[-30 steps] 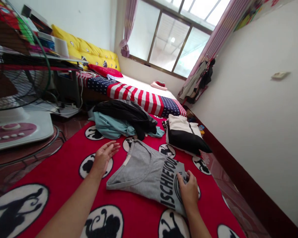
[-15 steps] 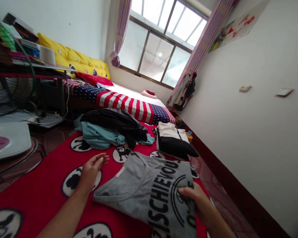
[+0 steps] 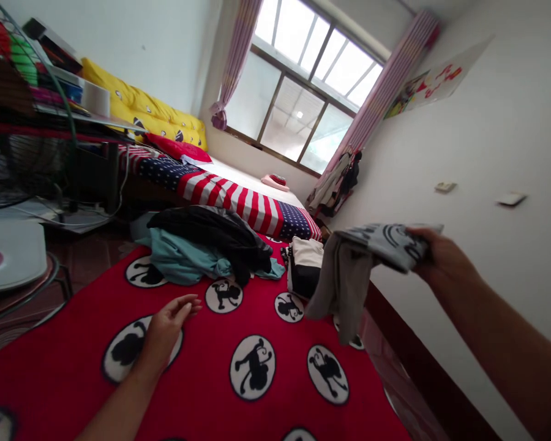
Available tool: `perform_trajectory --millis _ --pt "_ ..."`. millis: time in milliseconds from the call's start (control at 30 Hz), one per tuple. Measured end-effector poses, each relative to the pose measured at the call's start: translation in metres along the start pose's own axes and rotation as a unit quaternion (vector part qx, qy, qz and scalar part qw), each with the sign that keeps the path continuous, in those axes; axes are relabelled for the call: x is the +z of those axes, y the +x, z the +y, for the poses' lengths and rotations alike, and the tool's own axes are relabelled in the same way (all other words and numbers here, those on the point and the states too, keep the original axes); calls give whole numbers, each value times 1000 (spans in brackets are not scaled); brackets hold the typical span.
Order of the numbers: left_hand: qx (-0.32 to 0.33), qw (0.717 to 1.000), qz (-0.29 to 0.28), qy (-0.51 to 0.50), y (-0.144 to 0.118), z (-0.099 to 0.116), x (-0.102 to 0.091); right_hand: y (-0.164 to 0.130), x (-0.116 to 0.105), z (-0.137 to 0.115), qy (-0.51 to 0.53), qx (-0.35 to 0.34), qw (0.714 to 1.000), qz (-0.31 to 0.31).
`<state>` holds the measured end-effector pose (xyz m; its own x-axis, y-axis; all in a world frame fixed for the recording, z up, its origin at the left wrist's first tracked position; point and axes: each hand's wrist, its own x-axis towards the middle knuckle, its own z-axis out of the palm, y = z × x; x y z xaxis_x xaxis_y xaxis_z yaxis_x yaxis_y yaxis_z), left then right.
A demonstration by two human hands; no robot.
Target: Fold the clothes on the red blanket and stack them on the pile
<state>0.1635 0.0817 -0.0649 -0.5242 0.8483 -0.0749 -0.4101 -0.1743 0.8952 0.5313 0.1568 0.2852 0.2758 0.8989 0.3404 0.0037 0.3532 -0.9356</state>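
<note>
My right hand (image 3: 436,251) grips a folded grey T-shirt (image 3: 371,245) with black lettering and holds it up in the air at the right. The shirt's far end droops beside a stack of folded clothes (image 3: 307,254), white over black, and partly covers it. My left hand (image 3: 172,321) hovers low over the red blanket (image 3: 202,367) with its fingers stretched out and nothing in it. Beyond that hand lies a loose heap of clothes, a black garment (image 3: 211,236) on top of a teal one (image 3: 179,260).
A bed with a stars-and-stripes cover (image 3: 239,202) stands beyond the blanket. At the left are a chair (image 3: 11,251), a wire fan (image 3: 22,153) and a cluttered desk (image 3: 105,125). The wall (image 3: 500,257) runs along the right side.
My right hand has lifted the folded T-shirt off the blanket and carried it up and to the right. My left hand has barely moved.
</note>
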Motion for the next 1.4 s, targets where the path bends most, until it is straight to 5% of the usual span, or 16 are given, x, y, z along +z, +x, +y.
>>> perform_trajectory --millis 167,300,500,667,900,1067,1400 --pt "-13 999 1 42 2 0 0 78 45 -13 61 -89 975 195" --pt "3 995 -18 103 7 -7 -3 85 56 57 62 -41 970 234" --pt "32 980 -42 190 15 -22 -11 9 35 228 34 112 966 231" --pt "55 960 -59 266 18 -27 -12 -78 6 311 14 140 972 189" --pt "146 903 -74 398 8 -16 -3 -133 7 332 -33 103 990 85" --pt "161 892 -84 414 3 -9 -1 -136 12 329 -73 86 993 22" --pt "169 882 -105 427 -2 -5 -2 -136 13 329 -98 73 992 -10"
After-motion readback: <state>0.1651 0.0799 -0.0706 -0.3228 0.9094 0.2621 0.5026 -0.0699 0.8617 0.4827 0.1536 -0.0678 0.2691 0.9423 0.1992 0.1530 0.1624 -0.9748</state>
